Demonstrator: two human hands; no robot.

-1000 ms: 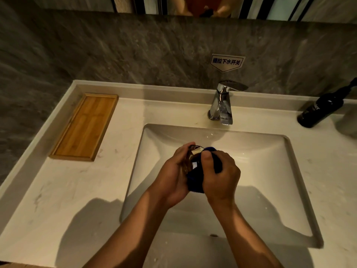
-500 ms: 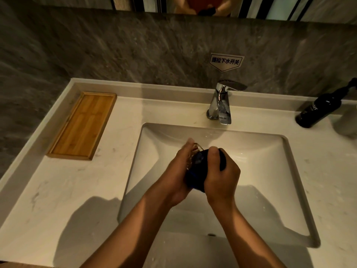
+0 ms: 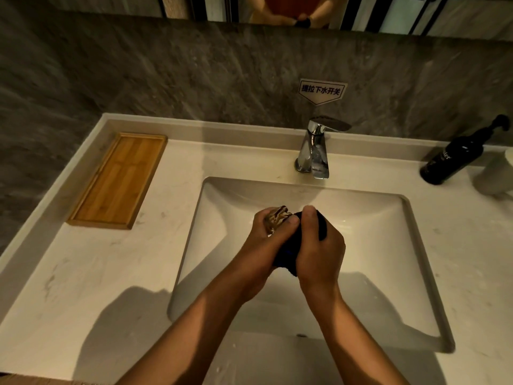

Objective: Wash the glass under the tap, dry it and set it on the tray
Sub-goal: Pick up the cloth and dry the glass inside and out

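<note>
1. A wooden tray point(image 3: 118, 180) lies at the far left of the pale bench point(image 3: 83, 273), close to the back ledge, with nothing on it.
2. The sink point(image 3: 388, 245) is sunk into the bench to the tray's right.
3. Above the sink, the left hand point(image 3: 261, 245) has its grip closed around the glass point(image 3: 276, 218) (only the rim and part of the wall show between the fingers).
4. Touching it, the right hand point(image 3: 319, 245) grips a dark blue cloth point(image 3: 288, 251) pressed against the glass.
5. The chrome tap point(image 3: 316, 151) stands behind the sink; no water shows.
6. A dark pump bottle point(image 3: 455, 157) stands at the far right.
</note>
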